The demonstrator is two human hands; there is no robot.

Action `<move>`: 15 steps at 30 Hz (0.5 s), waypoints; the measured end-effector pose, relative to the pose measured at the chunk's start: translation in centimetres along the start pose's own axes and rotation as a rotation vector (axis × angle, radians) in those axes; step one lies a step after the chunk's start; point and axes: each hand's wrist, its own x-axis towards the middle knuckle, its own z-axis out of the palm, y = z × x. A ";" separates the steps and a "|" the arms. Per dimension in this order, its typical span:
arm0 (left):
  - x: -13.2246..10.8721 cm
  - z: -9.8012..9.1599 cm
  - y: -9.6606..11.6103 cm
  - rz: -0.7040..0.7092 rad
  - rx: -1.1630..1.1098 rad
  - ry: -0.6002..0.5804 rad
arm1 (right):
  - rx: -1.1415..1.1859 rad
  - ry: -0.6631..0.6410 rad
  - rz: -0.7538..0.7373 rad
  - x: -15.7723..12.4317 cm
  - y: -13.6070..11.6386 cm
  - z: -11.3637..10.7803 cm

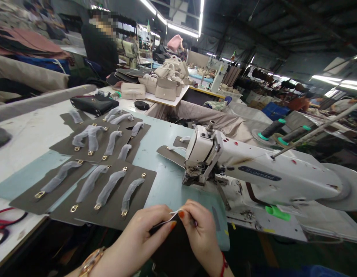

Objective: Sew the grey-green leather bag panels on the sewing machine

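My left hand (146, 227) is closed, pinching the edge of a dark flat panel (174, 252) between thumb and fingers. A thin white strip (173, 214) runs across from that edge to my right hand (201, 227), whose thumb and forefinger are pressed together on it. The panel hangs below both hands, its lower part in shadow. To the left, several grey-brown panels (142, 209) lie overlapping on the table, bearing straps (110, 188) wrapped in whitish film with gold-coloured buckles. A white sewing machine (253, 165) stands just beyond my right hand.
Red-handled scissors (8, 221) lie at the table's left edge. Further back are a black pouch (94, 104) and piled beige bags (166, 86). Thread cones (272, 129) stand behind the machine. A person in dark clothing (99, 50) is across the table.
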 end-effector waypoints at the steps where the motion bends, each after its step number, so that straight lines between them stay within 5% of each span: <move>1: 0.2 -0.4 0.0 0.011 0.008 0.013 | -0.020 -0.018 0.006 -0.1 0.4 -0.2; 7: 0.8 -4.3 -0.2 0.158 0.210 0.183 | -0.186 -0.151 0.117 -4.1 7.4 -1.6; 10: 0.6 -5.3 -0.2 0.277 0.358 0.196 | -0.213 -0.069 0.320 -6.9 10.7 -1.9; 12: 0.3 -4.7 -0.5 0.375 0.474 0.176 | -0.111 0.085 0.473 -8.1 10.9 -1.4; 15: -0.5 -1.5 -1.7 0.527 0.664 0.095 | 0.353 0.269 0.708 -9.0 8.1 0.5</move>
